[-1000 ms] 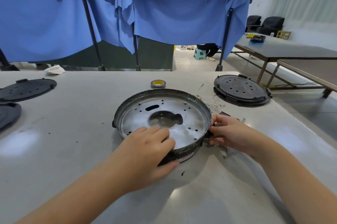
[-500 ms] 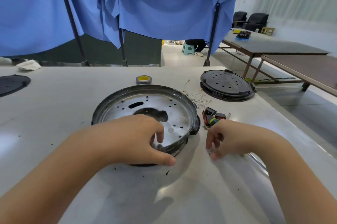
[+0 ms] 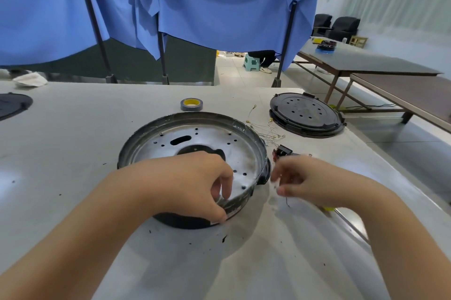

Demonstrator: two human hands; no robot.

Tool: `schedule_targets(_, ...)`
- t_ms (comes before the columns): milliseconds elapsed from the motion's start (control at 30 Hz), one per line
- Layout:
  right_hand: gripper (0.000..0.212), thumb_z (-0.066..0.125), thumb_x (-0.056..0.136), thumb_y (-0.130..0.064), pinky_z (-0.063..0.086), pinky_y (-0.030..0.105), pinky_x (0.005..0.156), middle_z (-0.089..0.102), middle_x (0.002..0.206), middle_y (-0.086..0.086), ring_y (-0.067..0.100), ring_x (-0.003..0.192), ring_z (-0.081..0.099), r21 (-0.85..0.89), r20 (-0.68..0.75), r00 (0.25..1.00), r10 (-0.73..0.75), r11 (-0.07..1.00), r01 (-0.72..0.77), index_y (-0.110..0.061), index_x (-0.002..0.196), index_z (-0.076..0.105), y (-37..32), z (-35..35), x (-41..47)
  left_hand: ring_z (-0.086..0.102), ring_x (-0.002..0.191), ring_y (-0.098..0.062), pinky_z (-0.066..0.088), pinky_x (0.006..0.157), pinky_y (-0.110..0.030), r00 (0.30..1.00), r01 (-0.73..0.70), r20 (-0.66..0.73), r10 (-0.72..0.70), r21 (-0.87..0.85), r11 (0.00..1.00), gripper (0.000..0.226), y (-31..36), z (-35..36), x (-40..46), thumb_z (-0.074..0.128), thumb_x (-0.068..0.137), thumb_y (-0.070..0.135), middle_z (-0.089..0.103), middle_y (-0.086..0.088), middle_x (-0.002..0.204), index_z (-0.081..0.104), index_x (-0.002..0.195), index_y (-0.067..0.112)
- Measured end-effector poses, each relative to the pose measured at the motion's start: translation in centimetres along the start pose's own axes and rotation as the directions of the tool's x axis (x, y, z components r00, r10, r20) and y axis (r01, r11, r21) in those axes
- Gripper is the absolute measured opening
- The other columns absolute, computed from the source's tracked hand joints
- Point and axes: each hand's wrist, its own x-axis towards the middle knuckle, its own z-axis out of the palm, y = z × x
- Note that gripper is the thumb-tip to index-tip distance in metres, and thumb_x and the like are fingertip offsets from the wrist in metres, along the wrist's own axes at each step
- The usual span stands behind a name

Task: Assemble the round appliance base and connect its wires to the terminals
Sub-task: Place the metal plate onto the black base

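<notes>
The round appliance base [image 3: 207,138], a shallow metal pan with a dark rim and a holed silver floor, sits mid-table. My left hand [image 3: 192,182] grips its near rim, thumb outside and fingers curled inside. Just right of the base, my right hand [image 3: 307,182] is blurred, its fingertips curled over the table and seeming to pinch a small part I cannot make out. A black and red terminal block [image 3: 281,152] lies just beyond that hand. Thin loose wires [image 3: 266,132] with ring ends lie behind it.
A stack of black round covers [image 3: 305,114] stands at the right rear. A tape roll [image 3: 191,104] lies behind the base. Another black cover [image 3: 12,104] is at the far left. A screwdriver shaft [image 3: 346,221] lies under my right forearm, near the table's right edge.
My right hand left the base's right rim, came nearer along the table and curled its fingertips. My left hand stayed on the near rim. The view shifted right.
</notes>
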Motion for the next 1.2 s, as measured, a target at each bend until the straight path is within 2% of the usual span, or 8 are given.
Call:
schedule_targets(167,0.016,0.065,0.087,-0.010,0.055,0.017,0.061,0.072,0.076,-0.001,0.008,0.064,0.066,0.333,-0.195,0.970,-0.142,0.921,0.202,-0.025,0.087,0.069,-3.0,-3.5,-1.1,0.058,0.068,0.001,0.053,0.064,-0.019,0.999,-0.037,-0.037,0.034,-0.073,0.997,0.009,-0.2,-0.7,-0.4,0.070,0.078,0.030,0.062,0.020,0.075,0.062,0.073,0.030)
schedule_targets(300,0.010,0.070,0.081,-0.015,0.056,0.018,0.064,0.076,0.082,0.000,0.015,0.072,0.072,0.456,-0.293,0.923,-0.249,0.812,0.364,-0.016,0.091,0.070,-5.4,-5.3,-1.1,0.055,0.063,-0.001,0.043,0.053,-0.012,0.990,-0.053,-0.134,0.039,-0.099,0.994,0.012,-0.6,-1.7,-0.8,0.068,0.078,0.024,0.062,0.012,0.071,0.061,0.069,0.029)
schedule_targets(400,0.008,0.074,0.079,-0.021,0.053,0.015,0.066,0.075,0.080,-0.005,0.008,0.073,0.071,0.394,-0.304,0.909,-0.285,0.831,0.392,-0.022,0.087,0.072,-6.7,-5.1,0.1,0.056,0.063,-0.002,0.042,0.051,-0.013,0.991,-0.034,-0.133,0.025,-0.063,0.997,0.014,-0.7,-1.8,-1.1,0.068,0.079,0.024,0.063,0.012,0.069,0.061,0.068,0.029)
schedule_targets(533,0.007,0.074,0.082,-0.024,0.051,0.010,0.069,0.073,0.079,-0.015,0.000,0.075,0.068,0.215,-0.181,0.945,-0.273,0.926,0.309,-0.031,0.084,0.072,-6.8,-3.2,1.5,0.051,0.053,0.011,0.034,0.042,-0.005,0.997,0.005,-0.076,-0.004,0.005,1.000,0.014,-0.8,-1.1,-1.1,0.066,0.080,0.025,0.056,0.030,0.059,0.060,0.067,0.029)
schedule_targets(767,0.008,0.076,0.081,-0.023,0.054,0.013,0.066,0.071,0.075,-0.018,-0.003,0.070,0.066,0.126,-0.089,0.970,-0.225,0.964,0.235,-0.030,0.079,0.074,-6.4,-2.5,2.0,0.048,0.060,0.023,0.034,0.043,0.000,0.998,0.026,-0.058,-0.022,0.072,0.997,0.020,-0.6,-0.6,-1.2,0.068,0.081,0.033,0.058,0.025,0.060,0.058,0.064,0.037)
schedule_targets(1000,0.009,0.076,0.080,-0.020,0.055,0.015,0.065,0.070,0.072,-0.020,-0.003,0.067,0.065,0.054,-0.031,0.970,-0.239,0.969,0.241,-0.028,0.077,0.074,-6.6,-2.0,2.1,0.050,0.059,0.014,0.034,0.044,-0.005,0.996,-0.006,-0.086,0.020,0.155,0.988,0.022,0.1,-0.2,-1.1,0.064,0.083,0.034,0.055,0.021,0.066,0.053,0.065,0.036)
schedule_targets(1100,0.010,0.076,0.080,-0.021,0.057,0.020,0.067,0.070,0.073,-0.019,-0.001,0.067,0.066,0.049,-0.027,0.971,-0.239,0.969,0.241,-0.029,0.076,0.074,-6.5,-2.0,2.1,0.052,0.062,0.007,0.038,0.054,-0.008,0.997,-0.009,-0.080,0.021,0.149,0.989,0.023,0.2,-0.3,-1.2,0.064,0.083,0.034,0.057,0.021,0.070,0.052,0.063,0.036)
schedule_targets(1200,0.011,0.077,0.080,-0.021,0.056,0.018,0.068,0.071,0.074,-0.019,-0.002,0.068,0.066,0.060,-0.011,0.970,-0.243,0.968,0.243,-0.031,0.076,0.073,-6.6,-1.9,1.9,0.052,0.062,0.011,0.036,0.052,-0.004,0.997,-0.016,-0.068,0.025,0.128,0.992,0.017,0.2,-0.4,-1.2,0.063,0.084,0.036,0.058,0.021,0.071,0.055,0.069,0.036)
